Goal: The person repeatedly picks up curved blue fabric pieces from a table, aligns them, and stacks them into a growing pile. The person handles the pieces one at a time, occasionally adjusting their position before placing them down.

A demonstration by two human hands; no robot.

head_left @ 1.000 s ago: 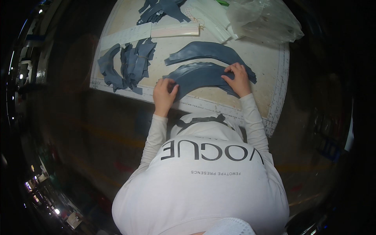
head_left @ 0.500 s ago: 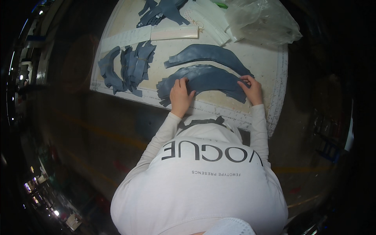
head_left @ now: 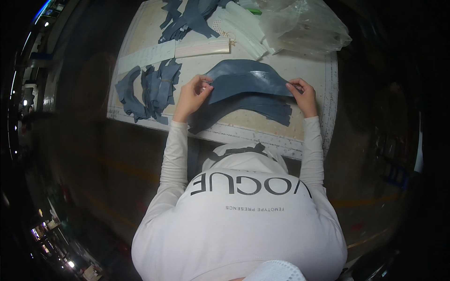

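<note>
Overhead, both hands pinch one curved blue-grey fabric piece [head_left: 248, 84] by its ends: left hand [head_left: 192, 96] closed on the left tip, right hand [head_left: 303, 96] closed on the right tip. Long axis runs left to right across the person's front, arch bowed away from the body; neither hand is nearer. It sits lifted just over a stack of like pieces [head_left: 243, 110] on the tabletop [head_left: 309, 140]. Matte, thin, slight sheen at mid-span. More cut pieces [head_left: 147, 91] lie left; clear plastic bag [head_left: 304, 25] far right.
</note>
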